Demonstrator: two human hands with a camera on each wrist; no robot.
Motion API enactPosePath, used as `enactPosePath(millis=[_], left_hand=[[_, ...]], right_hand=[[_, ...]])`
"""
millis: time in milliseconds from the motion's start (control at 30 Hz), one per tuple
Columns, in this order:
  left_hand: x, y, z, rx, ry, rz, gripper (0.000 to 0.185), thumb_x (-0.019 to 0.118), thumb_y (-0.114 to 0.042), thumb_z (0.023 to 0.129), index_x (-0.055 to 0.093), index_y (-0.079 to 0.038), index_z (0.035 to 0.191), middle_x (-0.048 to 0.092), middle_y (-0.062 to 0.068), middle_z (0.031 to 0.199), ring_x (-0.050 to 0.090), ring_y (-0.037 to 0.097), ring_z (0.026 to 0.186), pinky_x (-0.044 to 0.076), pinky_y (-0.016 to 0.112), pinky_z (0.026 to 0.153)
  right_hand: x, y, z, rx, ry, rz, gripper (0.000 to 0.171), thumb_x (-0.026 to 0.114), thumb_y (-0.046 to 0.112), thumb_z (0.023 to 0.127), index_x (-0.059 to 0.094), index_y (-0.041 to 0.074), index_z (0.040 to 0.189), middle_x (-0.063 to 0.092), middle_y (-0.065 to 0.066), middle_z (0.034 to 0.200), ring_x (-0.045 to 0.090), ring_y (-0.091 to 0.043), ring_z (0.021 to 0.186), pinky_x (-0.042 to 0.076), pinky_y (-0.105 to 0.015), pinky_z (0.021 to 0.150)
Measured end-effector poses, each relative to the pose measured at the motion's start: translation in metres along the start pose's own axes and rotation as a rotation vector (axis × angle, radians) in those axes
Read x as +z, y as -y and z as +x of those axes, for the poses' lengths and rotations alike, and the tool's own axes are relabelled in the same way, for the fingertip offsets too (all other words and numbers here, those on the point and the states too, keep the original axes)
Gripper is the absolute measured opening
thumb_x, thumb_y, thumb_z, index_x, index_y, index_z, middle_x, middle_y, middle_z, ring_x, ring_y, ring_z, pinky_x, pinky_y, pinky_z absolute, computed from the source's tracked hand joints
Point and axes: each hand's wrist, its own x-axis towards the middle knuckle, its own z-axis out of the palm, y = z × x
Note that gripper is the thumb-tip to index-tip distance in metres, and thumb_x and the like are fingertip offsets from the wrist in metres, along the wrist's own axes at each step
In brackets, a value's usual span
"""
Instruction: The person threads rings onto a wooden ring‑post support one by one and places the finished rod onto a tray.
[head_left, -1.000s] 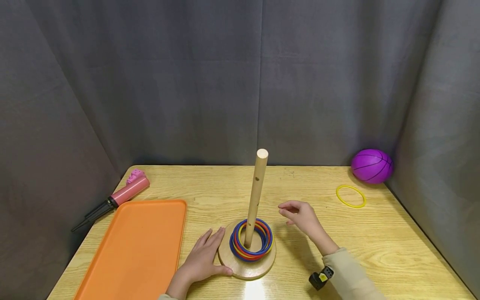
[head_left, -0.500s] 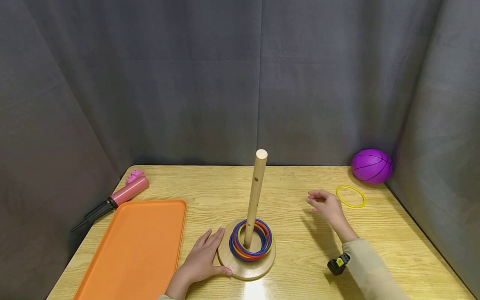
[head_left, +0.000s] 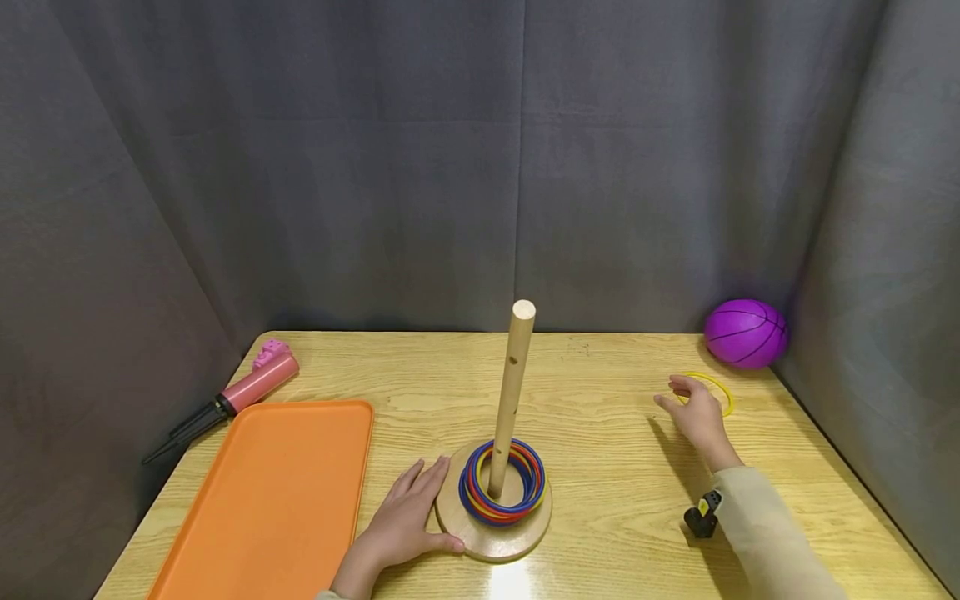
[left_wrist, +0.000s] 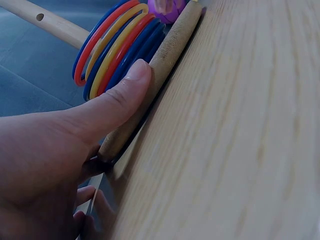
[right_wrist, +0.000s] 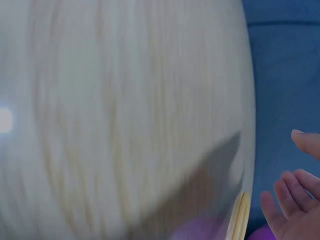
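Observation:
A wooden peg (head_left: 513,392) stands on a round wooden base (head_left: 491,537) with several red, blue and yellow rings (head_left: 504,483) stacked around it. My left hand (head_left: 405,512) rests flat against the base's left edge, its thumb (left_wrist: 117,102) pressing the rim beside the rings (left_wrist: 112,47). My right hand (head_left: 697,412) hovers with relaxed fingers over a loose yellow ring (head_left: 720,392) at the far right of the table, partly hiding it. In the blurred right wrist view the fingers (right_wrist: 295,200) are spread and hold nothing.
An orange tray (head_left: 277,492) lies at the front left. A pink hand pump (head_left: 240,392) lies behind it near the table's left edge. A purple ball (head_left: 745,333) sits in the back right corner. Grey curtains close in the table (head_left: 600,417) on three sides.
My right hand has travelled from beside the peg to the right and away, reaching the yellow ring. The left hand has stayed on the base.

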Motion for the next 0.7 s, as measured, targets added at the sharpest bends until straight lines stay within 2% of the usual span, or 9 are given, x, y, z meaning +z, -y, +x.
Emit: enactPosePath(millis=[300,467,700], left_hand=[[0.000,0.000,0.000,-0.001,0.003,-0.001,0.118,0.076,-0.061,0.065,0.021,-0.009,0.155,0.025,0.012,0.161,0.015,0.043,0.148,0.018,0.066,0.115],[0.000,0.000,0.000,0.000,-0.001,-0.001,0.118,0.076,-0.061,0.065,0.021,-0.009,0.155,0.025,0.011,0.161,0.015,0.043,0.148,0.018,0.066,0.115],[0.000,0.000,0.000,-0.003,-0.004,-0.003,0.118,0.076,-0.061,0.065,0.021,-0.009,0.155,0.026,0.011,0.161,0.015,0.043,0.148,0.019,0.066,0.114]], right_hand=[[-0.015,-0.033,0.011,0.073,0.001,-0.091,0.073,0.062,0.020,0.092,0.026,-0.018,0.142,0.028,-0.042,0.143,0.028,-0.056,0.132,0.026,-0.065,0.109],[-0.024,-0.046,0.015,0.063,0.014,-0.132,0.080,0.063,0.022,0.092,0.019,-0.022,0.142,0.023,-0.045,0.143,0.023,-0.060,0.133,0.024,-0.066,0.110],[-0.035,-0.057,0.018,0.099,0.090,-0.188,0.088,0.062,0.027,0.092,0.011,-0.024,0.143,0.019,-0.048,0.142,0.020,-0.061,0.132,0.022,-0.066,0.111]])
